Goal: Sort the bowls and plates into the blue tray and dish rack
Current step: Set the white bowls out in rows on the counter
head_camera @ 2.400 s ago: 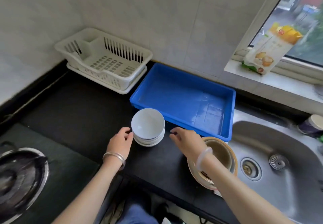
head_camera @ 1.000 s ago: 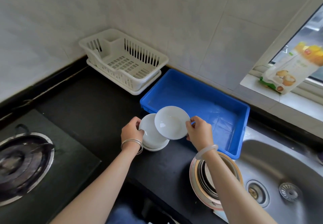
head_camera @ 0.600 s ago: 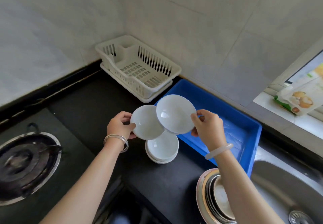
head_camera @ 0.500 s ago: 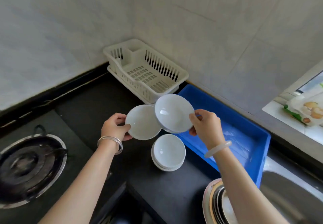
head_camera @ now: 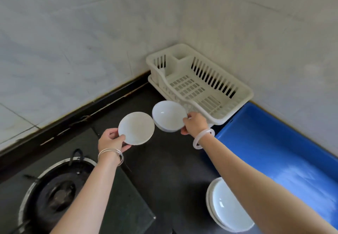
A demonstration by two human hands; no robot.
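Above the worktop (head_camera: 173, 160), near the dish rack (head_camera: 244, 92), the left hand (head_camera: 111, 139) has its fingers pinching a small plate (head_camera: 136, 128) and the right hand (head_camera: 194, 124) a bowl (head_camera: 169, 116) by their rims — both probably light, stiff, slick, breakable.

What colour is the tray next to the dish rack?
Blue; the tray shows best in the head view, right of the white rack.

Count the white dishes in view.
4 at least: plate in left hand, bowl in right hand, stack of two or more on the counter, partly behind the right forearm.
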